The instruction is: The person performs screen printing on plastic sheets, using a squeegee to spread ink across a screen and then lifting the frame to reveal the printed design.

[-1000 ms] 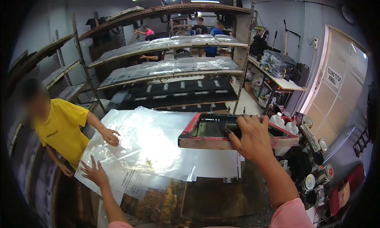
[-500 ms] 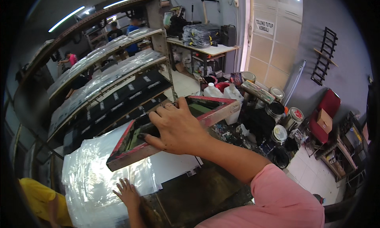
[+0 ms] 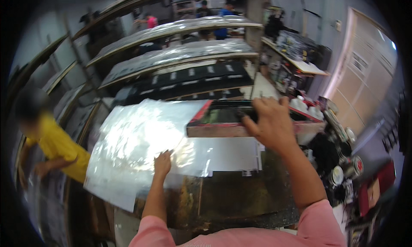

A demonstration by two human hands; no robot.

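My right hand (image 3: 273, 120) grips a screen-printing frame (image 3: 221, 131) with red-edged, worn sides and a dark, partly green inside. The thumb lies over the near side, while the far fingers are partly hidden. This frame sits at the far side of the worktable, over the end of a white sheet (image 3: 236, 152). My left hand (image 3: 162, 163) is at the near edge of a spread of shiny clear plastic sheets (image 3: 128, 131). Its fingers are drawn together on a plastic sheet, slightly blurred. A dark, stained board (image 3: 240, 195) lies nearer to me.
Beyond the table a rack (image 3: 176, 56) bears plastic-covered sheets and dark printed pieces. A person in a yellow shirt (image 3: 60, 140) stands at left beside another rack. Paint cans (image 3: 337, 175) and white jugs (image 3: 299, 103) crowd the right. More people are at the back.
My view has swung left, bringing the person in yellow further in. My left hand's spread fingers have drawn together on the plastic. The frame now appears more level, still under my right hand.
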